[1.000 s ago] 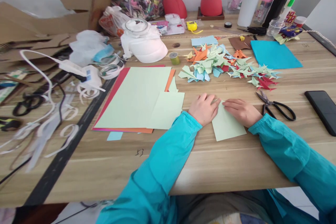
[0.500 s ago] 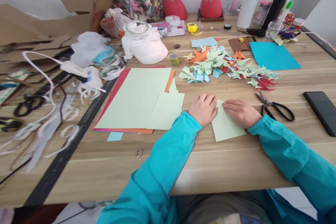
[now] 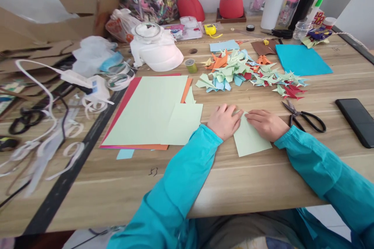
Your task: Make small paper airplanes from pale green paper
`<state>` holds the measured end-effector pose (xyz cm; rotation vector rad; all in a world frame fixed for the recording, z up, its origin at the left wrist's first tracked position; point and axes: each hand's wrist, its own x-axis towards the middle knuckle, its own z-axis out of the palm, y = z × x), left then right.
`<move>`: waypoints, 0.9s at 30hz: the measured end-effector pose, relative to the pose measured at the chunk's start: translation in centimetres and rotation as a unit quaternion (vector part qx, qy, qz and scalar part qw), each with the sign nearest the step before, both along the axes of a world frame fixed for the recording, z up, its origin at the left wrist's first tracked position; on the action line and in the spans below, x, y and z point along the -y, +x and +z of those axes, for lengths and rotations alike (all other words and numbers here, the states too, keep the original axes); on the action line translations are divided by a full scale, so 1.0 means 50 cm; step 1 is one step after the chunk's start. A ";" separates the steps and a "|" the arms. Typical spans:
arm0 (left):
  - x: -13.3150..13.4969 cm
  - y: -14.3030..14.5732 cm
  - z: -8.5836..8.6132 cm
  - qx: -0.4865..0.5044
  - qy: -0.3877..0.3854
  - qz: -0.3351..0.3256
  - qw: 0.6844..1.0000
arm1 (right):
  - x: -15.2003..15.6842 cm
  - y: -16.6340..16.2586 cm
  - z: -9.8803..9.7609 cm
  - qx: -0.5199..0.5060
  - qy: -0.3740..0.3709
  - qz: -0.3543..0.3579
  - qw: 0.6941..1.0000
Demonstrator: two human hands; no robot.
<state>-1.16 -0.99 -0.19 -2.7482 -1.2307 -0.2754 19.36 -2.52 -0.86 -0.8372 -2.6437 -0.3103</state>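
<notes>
A small pale green paper sheet [image 3: 251,142] lies on the wooden table [image 3: 239,186] in front of me. My left hand [image 3: 224,120] rests on its upper left edge, fingers together and pressed flat. Pressing the sheet's top from the right is my right hand [image 3: 267,123], its fingers stretched toward the left hand. The fingertips of both hands almost meet at the sheet's upper corner. Both arms wear teal sleeves.
A stack of green, orange and red paper sheets [image 3: 152,111] lies to the left. A pile of folded paper shapes [image 3: 248,74] sits behind my hands. Black scissors [image 3: 305,116], a phone [image 3: 355,120] and a blue sheet [image 3: 300,59] are to the right. Clutter fills the left side.
My hands have stayed on the green sheet, barely shifting. The view has drifted slightly.
</notes>
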 end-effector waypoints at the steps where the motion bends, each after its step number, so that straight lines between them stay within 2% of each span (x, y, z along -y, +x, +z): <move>1: 0.000 0.000 0.000 0.001 -0.001 0.000 1.000 | 0.000 0.000 0.000 0.000 0.001 0.000 1.000; 9: 0.002 0.001 0.005 0.012 -0.020 0.009 1.000 | 0.001 -0.001 0.002 -0.005 -0.012 -0.001 1.000; 18: 0.015 0.022 -0.005 0.087 -0.036 0.087 0.992 | 0.001 -0.002 0.002 -0.006 -0.038 -0.013 0.999; 27: 0.017 0.025 -0.002 0.062 -0.027 0.085 0.994 | 0.002 -0.004 0.000 -0.031 -0.024 -0.010 0.999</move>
